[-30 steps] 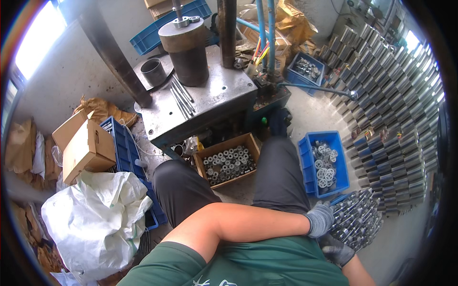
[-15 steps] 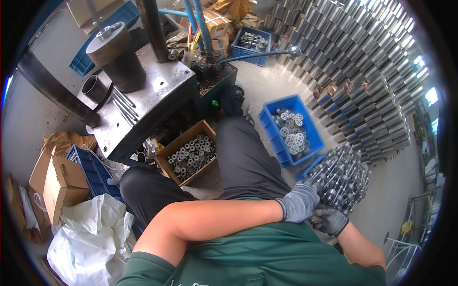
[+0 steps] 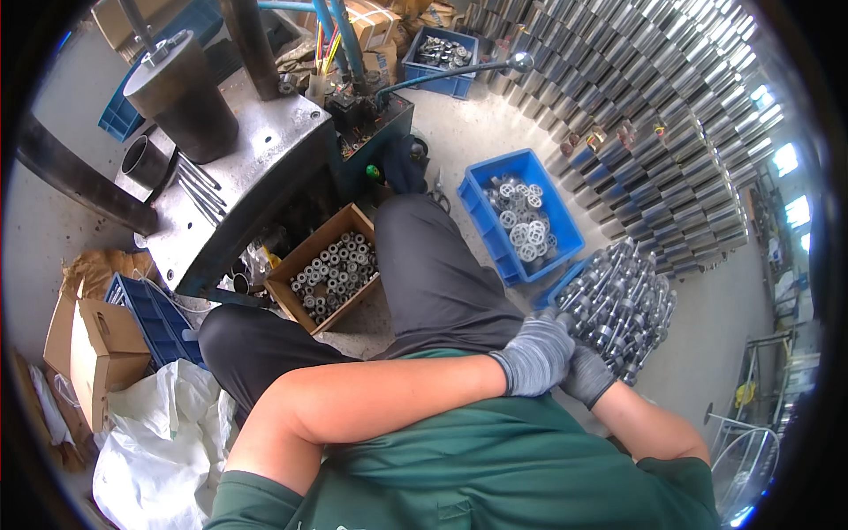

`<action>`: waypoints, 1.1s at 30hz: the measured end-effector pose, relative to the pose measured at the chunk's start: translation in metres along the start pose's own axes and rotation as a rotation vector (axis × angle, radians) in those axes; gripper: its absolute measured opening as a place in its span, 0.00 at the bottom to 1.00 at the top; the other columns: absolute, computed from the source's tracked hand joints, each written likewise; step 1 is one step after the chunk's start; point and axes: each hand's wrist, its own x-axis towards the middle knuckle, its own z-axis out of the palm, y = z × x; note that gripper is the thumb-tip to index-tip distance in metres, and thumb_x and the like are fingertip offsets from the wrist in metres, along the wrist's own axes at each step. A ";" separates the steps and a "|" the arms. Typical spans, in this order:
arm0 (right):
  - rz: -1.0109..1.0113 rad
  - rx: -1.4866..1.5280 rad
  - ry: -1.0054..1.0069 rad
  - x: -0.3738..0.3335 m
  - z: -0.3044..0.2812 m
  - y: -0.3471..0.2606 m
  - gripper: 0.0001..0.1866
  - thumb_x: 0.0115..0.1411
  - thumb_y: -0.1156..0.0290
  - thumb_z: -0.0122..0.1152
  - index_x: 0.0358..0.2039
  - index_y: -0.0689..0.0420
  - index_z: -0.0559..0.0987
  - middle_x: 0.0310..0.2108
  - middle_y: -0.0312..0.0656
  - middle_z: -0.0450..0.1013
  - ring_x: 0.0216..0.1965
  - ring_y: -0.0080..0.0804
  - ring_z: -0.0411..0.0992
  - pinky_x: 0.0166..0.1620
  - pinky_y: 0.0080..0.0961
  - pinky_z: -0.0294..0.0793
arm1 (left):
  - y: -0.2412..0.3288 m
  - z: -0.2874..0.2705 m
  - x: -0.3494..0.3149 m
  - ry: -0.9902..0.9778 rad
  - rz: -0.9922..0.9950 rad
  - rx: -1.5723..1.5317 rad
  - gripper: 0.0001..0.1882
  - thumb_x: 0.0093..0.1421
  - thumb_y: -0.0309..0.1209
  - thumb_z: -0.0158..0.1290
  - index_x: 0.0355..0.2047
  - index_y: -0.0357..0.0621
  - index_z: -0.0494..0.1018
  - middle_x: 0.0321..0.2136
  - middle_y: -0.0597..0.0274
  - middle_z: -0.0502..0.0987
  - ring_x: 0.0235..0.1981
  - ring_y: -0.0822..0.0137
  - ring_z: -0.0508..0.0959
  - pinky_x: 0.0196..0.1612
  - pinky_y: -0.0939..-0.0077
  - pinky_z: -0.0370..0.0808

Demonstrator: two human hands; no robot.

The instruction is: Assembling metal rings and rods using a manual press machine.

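Note:
My left hand [image 3: 538, 355], in a grey knit glove, reaches across my body to the right with its fingers curled. My right hand [image 3: 586, 376], gloved too, presses up beside it, its fingers mostly hidden behind the left. Whatever lies between them is out of sight. Both hands are at the near edge of a tall heap of metal shafts with thick collars [image 3: 616, 311]. A blue crate edge [image 3: 555, 284] shows under the heap. Past it, a blue bin [image 3: 477, 215] holds pale spoked discs [image 3: 530, 231].
Between my knees stands a cardboard box [image 3: 284, 300] of small metal rings [image 3: 336, 276]. A press table [image 3: 265, 115] with a steel cylinder [image 3: 181, 97] and loose rods [image 3: 200, 189] is at left. Stacked metal sleeves [image 3: 618, 106] form a wall at far right. A white sack [image 3: 163, 442] lies near left.
The view has shifted, so most things sit further left and higher. My hands have come closer together; the right hand has moved up against the left, beside the shafts.

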 end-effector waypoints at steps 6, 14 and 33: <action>0.158 0.218 0.330 -0.045 0.001 -0.016 0.10 0.70 0.67 0.55 0.49 0.53 0.76 0.41 0.38 0.76 0.33 0.32 0.71 0.35 0.23 0.76 | -0.018 -0.015 -0.001 0.003 -0.158 0.047 0.17 0.57 0.38 0.60 0.42 0.39 0.85 0.53 0.49 0.75 0.58 0.47 0.72 0.60 0.50 0.70; 0.066 0.342 0.126 -0.022 0.021 -0.002 0.12 0.69 0.70 0.56 0.52 0.53 0.78 0.46 0.43 0.78 0.42 0.34 0.78 0.42 0.27 0.78 | -0.003 -0.001 -0.002 0.019 -0.042 0.005 0.19 0.54 0.35 0.61 0.43 0.36 0.83 0.56 0.50 0.74 0.60 0.49 0.71 0.62 0.51 0.70; -0.550 -1.742 -0.039 -0.009 0.026 -0.015 0.33 0.58 0.60 0.68 0.64 0.54 0.72 0.54 0.47 0.78 0.56 0.43 0.76 0.59 0.38 0.75 | -0.013 -0.005 0.000 0.118 -0.123 -0.039 0.19 0.55 0.36 0.60 0.44 0.37 0.83 0.54 0.48 0.75 0.60 0.46 0.71 0.62 0.50 0.69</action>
